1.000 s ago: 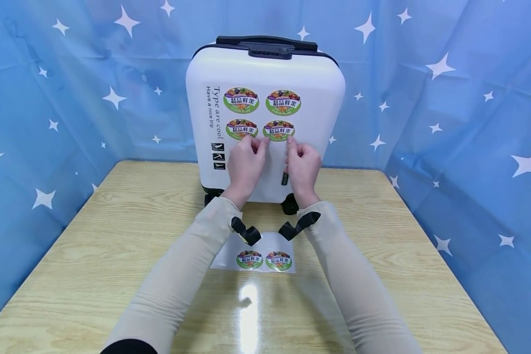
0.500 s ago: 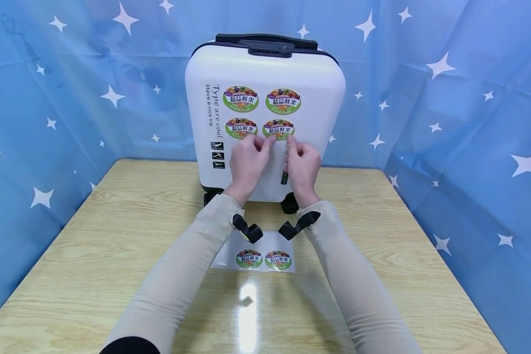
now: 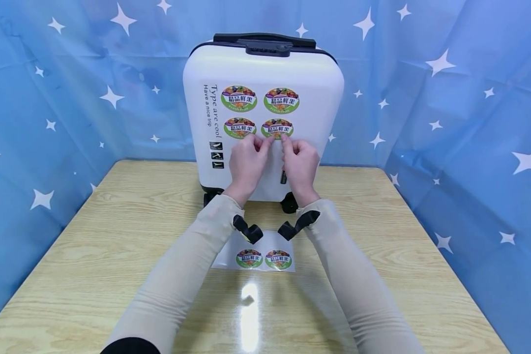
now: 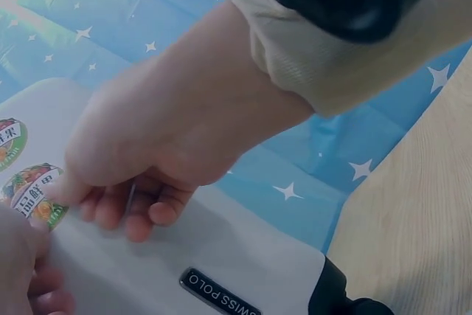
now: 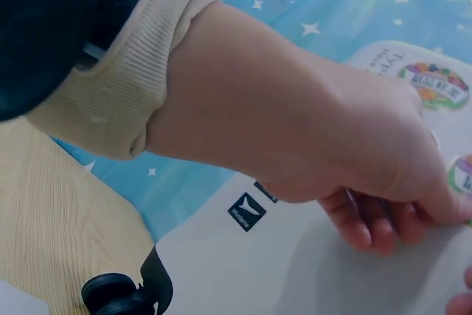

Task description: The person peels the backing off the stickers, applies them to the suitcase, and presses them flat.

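Note:
An oval fruit sticker (image 3: pixel 277 128) sits at the lower right of the group on a white suitcase (image 3: pixel 309 73). My left hand (image 3: pixel 248 160) presses its thumb tip on the sticker's lower edge. From the other side my right hand (image 3: pixel 301 160) touches the lower right edge with its thumb. In the left wrist view the right hand (image 4: pixel 155 123) lies across the suitcase, its other fingers bent loosely below the sticker (image 4: pixel 33 193). The right wrist view has the left hand (image 5: pixel 324 123) with loosely bent fingers close over the shell.
Three more fruit stickers are on the suitcase, one of them (image 3: pixel 239 99) at the upper left. A backing sheet (image 3: pixel 270 241) with two stickers lies on the wooden table (image 3: pixel 115 246). A blue starry curtain (image 3: pixel 137 64) stands behind. Black wheels (image 3: pixel 289 202) support the suitcase.
My left thumb has moved right onto the sticker's lower edge. My right hand has shifted slightly left along that edge, so the thumbs are closer together. The sticker keeps its place.

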Demonstrator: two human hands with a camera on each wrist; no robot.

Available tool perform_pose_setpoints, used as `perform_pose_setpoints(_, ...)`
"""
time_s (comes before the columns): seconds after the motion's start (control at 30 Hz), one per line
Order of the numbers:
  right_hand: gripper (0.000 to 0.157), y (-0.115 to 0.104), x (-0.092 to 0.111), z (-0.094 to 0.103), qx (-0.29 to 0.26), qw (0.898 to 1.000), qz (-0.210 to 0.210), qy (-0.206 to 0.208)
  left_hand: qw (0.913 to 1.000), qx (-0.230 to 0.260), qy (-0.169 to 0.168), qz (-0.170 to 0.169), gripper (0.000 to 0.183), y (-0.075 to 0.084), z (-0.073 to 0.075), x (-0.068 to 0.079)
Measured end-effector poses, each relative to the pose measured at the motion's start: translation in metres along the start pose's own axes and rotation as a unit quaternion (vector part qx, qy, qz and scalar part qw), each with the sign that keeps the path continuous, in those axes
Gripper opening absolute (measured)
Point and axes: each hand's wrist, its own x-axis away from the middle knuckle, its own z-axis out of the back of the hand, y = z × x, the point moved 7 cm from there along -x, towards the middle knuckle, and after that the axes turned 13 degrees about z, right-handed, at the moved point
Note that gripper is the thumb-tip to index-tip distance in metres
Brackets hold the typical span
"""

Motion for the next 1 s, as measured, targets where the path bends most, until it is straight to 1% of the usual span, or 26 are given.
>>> perform_pose_setpoints(0.17,0.049,-0.006,-0.004,-0.003,0.007,1.000,0.010,-0.014,1.0000,-0.008,-0.003,-0.003,0.031,-0.002,-0.001,0.001)
perform_pose_setpoints(0.33,0.049,-0.004,-0.004,-0.005,0.016,1.000,0.006,-0.026,0.9999,-0.012,-0.003,-0.003,0.033,-0.004,-0.001,0.003)
perform_pose_setpoints(0.53,0.047,-0.002,-0.001,-0.007,0.015,0.999,0.010,-0.031,0.9999,-0.011,0.003,0.001,0.034,-0.007,0.000,0.003)
perform_pose_setpoints(0.77,0.046,0.003,0.004,-0.007,0.014,0.999,0.005,-0.032,0.9999,-0.013,-0.006,0.008,0.036,-0.014,-0.002,0.004)
perform_pose_setpoints(1.0,0.045,0.012,0.014,-0.008,0.010,0.999,0.003,-0.042,0.9997,0.002,-0.014,0.018,0.035,-0.023,-0.002,0.007)
